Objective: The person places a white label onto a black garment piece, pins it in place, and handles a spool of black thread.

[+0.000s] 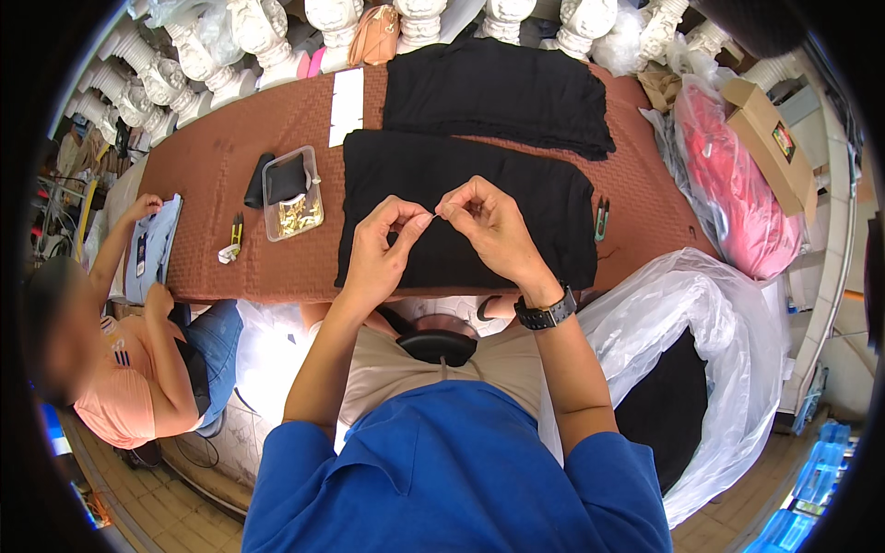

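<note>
Above a folded black cloth [553,203], my left hand [385,247] and my right hand [498,235] meet with fingertips pinched. A thin, pale, needle-like sliver shows between them, too small to name surely. The right wrist wears a black watch [546,311]. Just beyond lies a second stack of black cloth [498,92]. Left of the cloth, a clear plastic box [319,221] holds small gold-coloured pieces and something black. Yellow-and-black thread snips [237,230] lie farther left, and green-and-black snips [601,219] rest at the cloth's right edge.
A brown cloth covers the table [203,221]. At left, a co-worker [138,369] handles a folded light-blue garment [157,244]. White ornate columns [263,41] line the far edge. Bagged pink cloth [728,175] and a cardboard box [770,147] stand right; a plastic bag [737,304] sits beside me.
</note>
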The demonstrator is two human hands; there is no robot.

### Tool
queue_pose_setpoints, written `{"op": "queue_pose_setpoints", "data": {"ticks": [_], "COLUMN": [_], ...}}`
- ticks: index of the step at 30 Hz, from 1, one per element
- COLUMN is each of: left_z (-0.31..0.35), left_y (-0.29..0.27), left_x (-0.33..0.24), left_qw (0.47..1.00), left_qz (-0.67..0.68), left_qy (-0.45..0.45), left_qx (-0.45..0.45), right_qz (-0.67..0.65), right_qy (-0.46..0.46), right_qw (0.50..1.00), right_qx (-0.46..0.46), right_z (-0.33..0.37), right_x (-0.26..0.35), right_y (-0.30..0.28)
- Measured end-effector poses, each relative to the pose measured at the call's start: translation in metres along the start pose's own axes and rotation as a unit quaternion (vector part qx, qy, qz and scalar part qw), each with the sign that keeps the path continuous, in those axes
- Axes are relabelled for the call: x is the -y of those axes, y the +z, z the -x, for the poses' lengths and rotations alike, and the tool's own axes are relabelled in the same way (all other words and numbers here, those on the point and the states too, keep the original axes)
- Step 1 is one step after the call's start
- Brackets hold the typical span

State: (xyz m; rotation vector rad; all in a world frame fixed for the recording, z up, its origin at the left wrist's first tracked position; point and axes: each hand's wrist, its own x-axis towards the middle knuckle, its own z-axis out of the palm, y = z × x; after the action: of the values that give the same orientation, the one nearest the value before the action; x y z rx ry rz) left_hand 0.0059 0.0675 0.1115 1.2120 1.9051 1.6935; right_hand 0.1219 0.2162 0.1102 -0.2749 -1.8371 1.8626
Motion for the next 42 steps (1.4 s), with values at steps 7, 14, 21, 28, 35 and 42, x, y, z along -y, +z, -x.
{"op": "queue_pose_setpoints", "data": {"ticks": [7,14,21,28,35,42], "left_z": [0.003,0.012,0.017,0.031,0.097,0.153], "left_y": [-0.001,-0.006,-0.008,-0.017,-0.001,0.024], "left_x": [0.000,0.015,0.015,0.025,0.056,0.129], "left_qw": [1.000,0.984,0.977,0.981,0.954,0.917], "left_qz": [-0.009,0.160,0.180,0.144,0.161,-0.184], "left_qy": [0.010,-0.051,-0.098,-0.121,-0.200,-0.279], "left_qx": [0.013,0.051,0.051,0.040,0.153,0.218], "right_qz": [-0.024,-0.060,-0.057,-0.058,-0.062,-0.065], "right_qy": [0.012,0.059,0.070,0.062,0.055,0.066], "right_qw": [1.000,0.995,0.995,0.996,0.996,0.996], "right_qx": [0.017,0.053,0.042,0.024,-0.019,0.015], "right_z": [0.003,0.005,0.009,0.011,0.012,0.013], "right_x": [0.001,0.007,0.008,0.014,0.028,0.028], "right_y": [0.004,0.008,0.003,-0.008,-0.029,-0.017]}}
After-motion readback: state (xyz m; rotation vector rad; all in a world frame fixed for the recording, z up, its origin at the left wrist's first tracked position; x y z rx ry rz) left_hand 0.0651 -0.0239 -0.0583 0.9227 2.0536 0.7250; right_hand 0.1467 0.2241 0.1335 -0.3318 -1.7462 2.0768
